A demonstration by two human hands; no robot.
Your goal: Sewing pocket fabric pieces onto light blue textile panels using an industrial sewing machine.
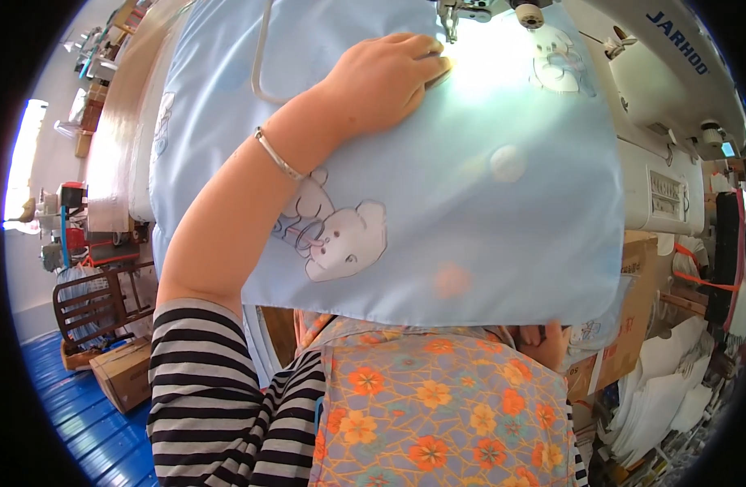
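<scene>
Cloth (470,243) is pressed by the unclenched left hand (387,81), seemingly for sewing; steady guiding is needed; right hand's (547,346) grip cannot be told.

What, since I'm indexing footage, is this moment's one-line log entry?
left hand: on blue cloth, beside presser foot | right hand: partly hidden at cloth's near edge, grip unclear | bright light on cloth

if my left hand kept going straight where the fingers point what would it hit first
Likely the presser foot, just ahead of your left hand, though its height above the blue bear-print fabric is unclear.
</scene>
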